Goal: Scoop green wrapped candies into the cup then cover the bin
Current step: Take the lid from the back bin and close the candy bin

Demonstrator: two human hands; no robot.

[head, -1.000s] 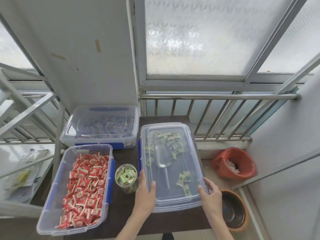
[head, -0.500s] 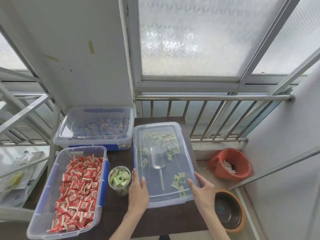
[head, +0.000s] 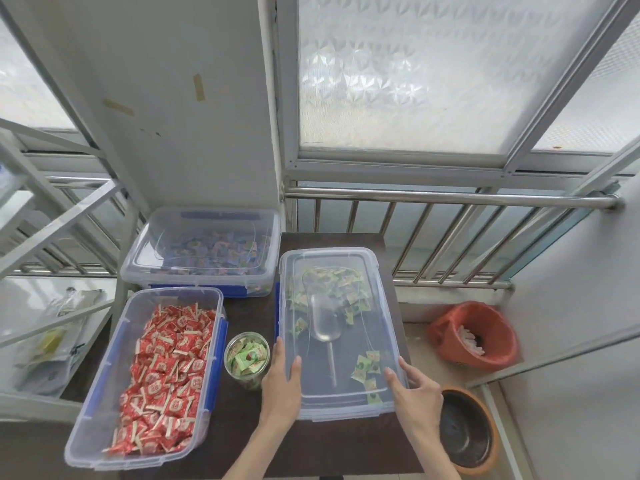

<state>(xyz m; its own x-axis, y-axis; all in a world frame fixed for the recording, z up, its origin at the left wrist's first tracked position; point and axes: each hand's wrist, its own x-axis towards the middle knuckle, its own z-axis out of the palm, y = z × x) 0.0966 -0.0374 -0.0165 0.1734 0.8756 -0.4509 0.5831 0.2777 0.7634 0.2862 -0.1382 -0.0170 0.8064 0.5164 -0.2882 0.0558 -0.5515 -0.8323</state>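
Head view, looking down on a dark brown surface (head: pixel 242 427) set against a railing and frosted window.

Centre right of frame: a clear rectangular plastic bin of green wrapped candies (head: pixel 334 289), topped by a clear plastic lid (head: pixel 346 396). Visible through the lid: a clear plastic scoop (head: pixel 325 322) lying inside, bowl toward the candies heaped at the far end, and a few strays near the lower right corner.

Left hand (head: pixel 282 386) lower centre, fingers extended and close together, laid flat on the lid's near left edge. Right hand (head: pixel 414 393) opposite, fingers loosely spread, curled over the near right edge. Neither closed around anything; both apparently pressing or steadying the lid. Cannot tell whether the lid is fully seated or its clips snapped.

Just left of the bin, beside the left hand: a small round clear cup (head: pixel 247 360) filled with green candies, so scooping looks finished and covering is the step in hand.

Lower left: an open clear bin of red wrapped candies (head: pixel 166 372). Upper centre left: a lidded clear bin of blue and mixed candies (head: pixel 204 252). Far right, on the floor: an orange bucket (head: pixel 474 334) and a dark round pot (head: pixel 467 431).

Possible trouble: uneven pressure at the near end alone leaving the far end unseated; the left forearm brushing the nearby cup and tipping it; the bin, close to the surface's right edge, sliding off under a push.
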